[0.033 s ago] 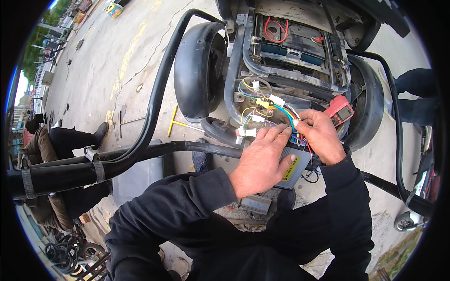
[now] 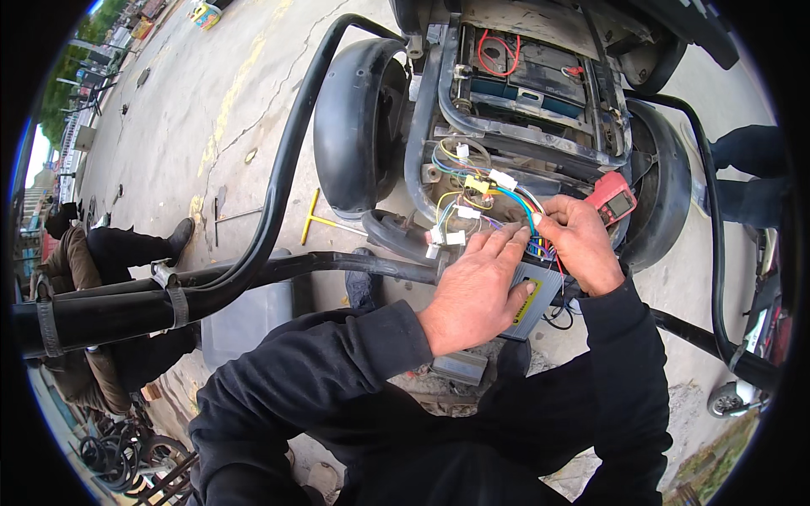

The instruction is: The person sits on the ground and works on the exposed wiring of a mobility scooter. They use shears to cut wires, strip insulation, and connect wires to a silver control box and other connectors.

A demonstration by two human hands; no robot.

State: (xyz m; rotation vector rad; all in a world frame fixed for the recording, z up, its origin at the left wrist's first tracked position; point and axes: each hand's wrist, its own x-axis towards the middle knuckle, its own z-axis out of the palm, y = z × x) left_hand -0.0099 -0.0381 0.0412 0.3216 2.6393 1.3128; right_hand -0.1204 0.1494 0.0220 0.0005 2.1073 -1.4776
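Note:
My left hand [image 2: 477,295] lies across a silver finned box [image 2: 544,291] with a yellow label. Its fingers are stretched toward the wires at the box's far end, the thumb apart from them. With thumb and bent index finger, my right hand [image 2: 582,244] pinches the coloured wires [image 2: 525,211] there; their exact hold is partly hidden. White connectors [image 2: 504,180] and a yellow connector [image 2: 477,185] spread out beyond my fingers. A red meter [image 2: 611,199] with a small screen rests just beyond my right hand.
A black tubular frame [image 2: 278,185] curves round the left. Wheel covers [image 2: 359,131] flank a battery bay [image 2: 527,80] with red leads. On the ground lie a yellow T-handle tool [image 2: 312,218] and a grey box [image 2: 460,367]. People stand at left [image 2: 93,278] and right [image 2: 751,169].
My hands, the silver box and the loose connectors have shifted very slightly to the right. Both hands keep their positions on the box and wires.

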